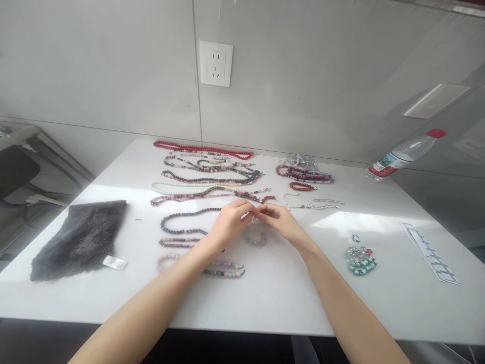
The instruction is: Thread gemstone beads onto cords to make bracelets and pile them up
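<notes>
Over the middle of the white table, my left hand (235, 218) and my right hand (279, 218) meet with their fingertips pinched together. Below them a loop of pale, clear beads, a bracelet (254, 236), hangs from the fingers; its upper ends are hidden by them. Left of my hands, a dark bead strand (184, 230) and a pastel bead strand (225, 274) lie partly behind my left forearm. Just beyond the fingertips sits a short red bead strand (268, 198).
Several bead strands, among them a long red one (204, 148), lie at the back. A grey furry cloth (81, 240) is on the left. On the right are a small pile of bracelets (359, 260), paper strips (430, 253) and a plastic bottle (401, 157) by the wall.
</notes>
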The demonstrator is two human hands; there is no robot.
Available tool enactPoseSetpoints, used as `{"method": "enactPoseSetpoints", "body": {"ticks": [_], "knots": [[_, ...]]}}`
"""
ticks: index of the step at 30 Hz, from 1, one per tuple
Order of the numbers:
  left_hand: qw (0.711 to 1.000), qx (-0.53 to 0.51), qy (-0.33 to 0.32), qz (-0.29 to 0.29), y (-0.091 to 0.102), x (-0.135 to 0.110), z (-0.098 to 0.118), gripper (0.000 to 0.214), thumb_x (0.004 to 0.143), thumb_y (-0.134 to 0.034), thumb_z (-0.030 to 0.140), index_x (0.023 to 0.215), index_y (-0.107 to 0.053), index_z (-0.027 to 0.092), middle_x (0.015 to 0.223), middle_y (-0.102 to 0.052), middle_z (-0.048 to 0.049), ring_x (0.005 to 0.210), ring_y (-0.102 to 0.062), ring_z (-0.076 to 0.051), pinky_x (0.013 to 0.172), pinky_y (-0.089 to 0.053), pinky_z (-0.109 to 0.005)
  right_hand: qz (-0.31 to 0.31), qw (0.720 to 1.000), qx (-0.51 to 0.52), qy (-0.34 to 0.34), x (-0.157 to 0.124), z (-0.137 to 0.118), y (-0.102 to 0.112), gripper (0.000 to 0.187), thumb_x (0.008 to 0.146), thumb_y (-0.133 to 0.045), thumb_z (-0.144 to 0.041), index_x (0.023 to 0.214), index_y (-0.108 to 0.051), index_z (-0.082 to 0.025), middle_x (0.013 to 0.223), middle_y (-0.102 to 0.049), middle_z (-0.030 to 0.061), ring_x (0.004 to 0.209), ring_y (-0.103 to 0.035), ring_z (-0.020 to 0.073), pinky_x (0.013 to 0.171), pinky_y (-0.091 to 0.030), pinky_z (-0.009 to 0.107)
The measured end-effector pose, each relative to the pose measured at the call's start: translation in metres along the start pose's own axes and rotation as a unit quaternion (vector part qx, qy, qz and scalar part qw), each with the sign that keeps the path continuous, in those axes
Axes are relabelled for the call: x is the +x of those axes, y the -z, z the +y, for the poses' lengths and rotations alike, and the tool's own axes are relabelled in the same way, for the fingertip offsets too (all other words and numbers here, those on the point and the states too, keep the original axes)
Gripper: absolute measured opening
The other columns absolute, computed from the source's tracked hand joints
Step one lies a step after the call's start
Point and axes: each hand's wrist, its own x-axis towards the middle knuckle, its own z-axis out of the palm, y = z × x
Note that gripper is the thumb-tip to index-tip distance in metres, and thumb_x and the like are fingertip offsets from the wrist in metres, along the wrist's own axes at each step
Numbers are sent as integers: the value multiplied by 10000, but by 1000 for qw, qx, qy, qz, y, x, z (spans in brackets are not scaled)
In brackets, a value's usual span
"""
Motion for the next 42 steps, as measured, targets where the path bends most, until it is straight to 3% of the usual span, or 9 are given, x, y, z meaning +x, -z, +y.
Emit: {"method": "enactPoseSetpoints", "body": {"ticks": [16, 42], "knots": [[999, -44, 22, 7, 0, 1, -1, 154, 846, -562, 61, 827, -646, 188, 835, -660, -17, 783, -595, -143, 712, -466, -250, 43, 998, -49, 19, 5, 18, -2, 238, 765, -718, -406, 854, -730, -186, 834, -706, 59, 757, -611, 205, 709, -469, 338], [1000, 8, 23, -8, 2, 1, -2, 170, 852, -520, 71, 819, -635, 192, 845, -661, -33, 780, -604, -154, 711, -471, -255, 30, 992, -103, 60, 3, 9, -5, 179, 808, -637, -370, 819, -670, -195, 773, -622, 25, 661, -509, 158, 625, -410, 297]]}}
